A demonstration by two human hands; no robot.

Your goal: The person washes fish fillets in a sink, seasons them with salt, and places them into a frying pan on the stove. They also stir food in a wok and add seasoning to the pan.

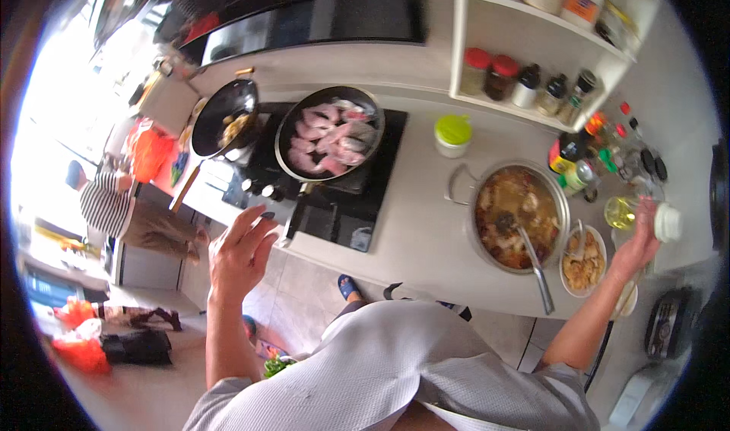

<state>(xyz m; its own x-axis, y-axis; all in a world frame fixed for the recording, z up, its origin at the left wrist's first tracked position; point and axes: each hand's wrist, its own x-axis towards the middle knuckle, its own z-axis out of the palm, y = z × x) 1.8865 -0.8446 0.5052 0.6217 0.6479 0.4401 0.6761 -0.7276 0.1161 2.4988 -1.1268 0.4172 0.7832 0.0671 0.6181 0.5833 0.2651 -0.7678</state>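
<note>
My left hand (242, 254) is raised beside the cooktop, fingers apart and holding nothing. Close to it is the handle (295, 217) of a frying pan (278, 146), in which pale pink pieces of raw meat or fish (331, 137) lie. On the right, my right hand (644, 231) reaches across the counter's end. It is against or just beside a white container (667, 223); blur hides whether it grips it. An oil bottle (620, 212) stands left of those fingers. Below is an oval bowl of browned pieces (583, 263) with a spoon in it.
A steel pot of broth (519, 217) holds a ladle (536, 271). A wok (219, 120) with some food sits at the left burner. A green-lidded jar (453, 134), several bottles (579, 174) and a spice shelf (524, 103) line the back. Another person (114, 206) stands far left.
</note>
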